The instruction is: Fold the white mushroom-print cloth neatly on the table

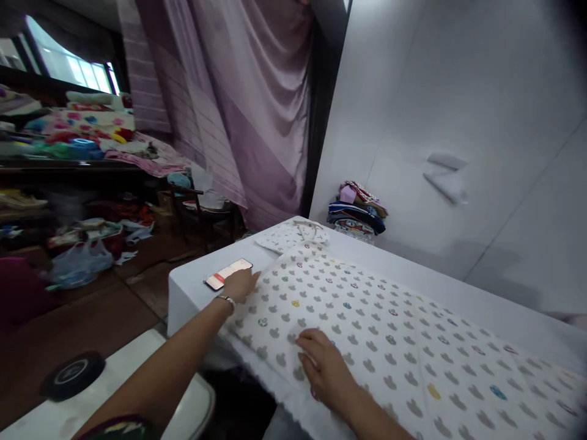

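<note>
White cotton fabric (367, 318) printed with grey bunny heads and small coloured motifs is spread along the white table. My left hand (240, 285), with a bracelet on its wrist, rests at the fabric's left edge beside a smartphone (229, 273) with a lit screen. Its fingers look stretched out, though partly hidden from this angle. Over the near part of the fabric is my right hand (326, 370), its fingers bent but apart and nothing visible between them. At the table's far end lies a bunched piece of printed white cloth (291, 235).
The white table (192, 278) runs along a pale wall. Folded textiles (356, 208) are stacked against that wall. A white surface with a round black object (73, 374) stands at lower left. Purple curtains (257, 91), a chair (202, 211) and a cluttered bed are behind.
</note>
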Tool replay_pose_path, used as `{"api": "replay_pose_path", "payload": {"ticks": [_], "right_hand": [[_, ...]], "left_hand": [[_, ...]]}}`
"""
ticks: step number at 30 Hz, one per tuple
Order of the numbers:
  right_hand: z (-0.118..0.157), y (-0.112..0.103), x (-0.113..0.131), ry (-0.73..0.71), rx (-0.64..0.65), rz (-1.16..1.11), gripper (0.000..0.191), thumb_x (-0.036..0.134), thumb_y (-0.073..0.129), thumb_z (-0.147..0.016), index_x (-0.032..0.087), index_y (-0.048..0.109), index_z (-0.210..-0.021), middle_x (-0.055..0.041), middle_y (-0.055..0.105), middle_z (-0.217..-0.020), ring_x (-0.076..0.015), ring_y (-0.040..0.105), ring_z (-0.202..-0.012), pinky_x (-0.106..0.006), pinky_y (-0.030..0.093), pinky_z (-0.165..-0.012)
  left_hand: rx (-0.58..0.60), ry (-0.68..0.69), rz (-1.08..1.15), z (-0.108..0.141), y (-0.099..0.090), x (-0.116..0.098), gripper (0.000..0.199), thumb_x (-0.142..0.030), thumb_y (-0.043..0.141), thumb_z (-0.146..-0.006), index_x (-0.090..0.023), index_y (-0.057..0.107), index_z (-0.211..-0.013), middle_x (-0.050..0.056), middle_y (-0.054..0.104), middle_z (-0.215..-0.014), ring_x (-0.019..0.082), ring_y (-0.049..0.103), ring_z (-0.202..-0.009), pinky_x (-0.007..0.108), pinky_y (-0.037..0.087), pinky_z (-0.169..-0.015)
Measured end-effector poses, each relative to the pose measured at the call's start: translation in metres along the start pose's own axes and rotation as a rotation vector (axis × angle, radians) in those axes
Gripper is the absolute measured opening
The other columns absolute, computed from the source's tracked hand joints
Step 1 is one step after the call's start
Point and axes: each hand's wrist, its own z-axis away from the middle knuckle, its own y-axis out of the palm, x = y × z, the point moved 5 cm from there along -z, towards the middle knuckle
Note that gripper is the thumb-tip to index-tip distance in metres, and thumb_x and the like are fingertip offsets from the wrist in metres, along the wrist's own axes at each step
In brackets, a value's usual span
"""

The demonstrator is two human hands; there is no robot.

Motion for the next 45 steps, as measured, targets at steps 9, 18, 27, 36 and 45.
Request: {"api": "replay_pose_path", "payload": {"ticks": [9, 18, 27, 36, 45], "right_hand": [[0.001, -0.013, -0.096, 0.355, 0.246, 0.351, 0.057, 0.052, 0.028, -0.092, 0.023, 0.036, -0.14, -0.0052, 0.023, -0.149, -0.0264, 0.016, -0.138, -0.053, 0.015, -0.11], [-0.016, -0.016, -0.119, 0.414, 0.301, 0.289, 0.059, 0.054, 0.026, -0.092, 0.023, 0.034, -0.141, -0.004, 0.019, -0.15, -0.022, 0.011, -0.139, -0.047, 0.011, -0.112], [-0.146, -0.031, -0.174, 0.434, -0.002, 0.006, 0.043, 0.039, 0.044, -0.086, 0.018, 0.057, -0.122, -0.0099, 0.051, -0.132, -0.0242, 0.044, -0.123, -0.041, 0.034, -0.103], [-0.242, 0.026, -0.163, 0.719, -0.017, -0.61, 0.019, 0.033, 0.053, -0.085, 0.016, 0.053, -0.077, -0.0007, 0.062, -0.071, -0.0078, 0.056, -0.048, -0.017, 0.042, -0.041], [-0.258, 0.052, -0.162, 0.855, -0.029, -0.66, 0.017, 0.016, 0.049, -0.085, 0.018, 0.043, -0.069, 0.004, 0.057, -0.054, -0.0064, 0.053, -0.039, -0.014, 0.038, -0.036]], "left_hand": [[0.018, 0.116, 0.129, -0.082, 0.023, -0.072, 0.044, -0.041, 0.028, -0.091, -0.015, 0.063, -0.098, 0.013, 0.065, -0.107, 0.02, 0.061, -0.098, 0.033, 0.044, -0.082], [-0.068, 0.145, 0.154, -0.095, 0.036, -0.073, 0.031, -0.034, 0.037, -0.087, -0.019, 0.063, -0.095, 0.008, 0.065, -0.105, 0.02, 0.059, -0.098, 0.027, 0.043, -0.074], [-0.273, 0.323, 0.085, -0.07, 0.044, -0.083, 0.025, -0.03, 0.035, -0.091, -0.021, 0.057, -0.095, 0.005, 0.059, -0.105, 0.017, 0.056, -0.093, 0.028, 0.042, -0.072], [-0.335, 0.457, 0.116, -0.063, 0.045, -0.091, 0.035, -0.03, 0.037, -0.091, -0.022, 0.047, -0.124, 0.005, 0.061, -0.103, 0.018, 0.055, -0.092, 0.029, 0.04, -0.072], [-0.28, 0.44, 0.364, -0.068, 0.047, -0.084, 0.03, -0.031, 0.036, -0.092, -0.021, 0.064, -0.092, 0.004, 0.064, -0.096, 0.015, 0.056, -0.089, 0.026, 0.039, -0.073]]}}
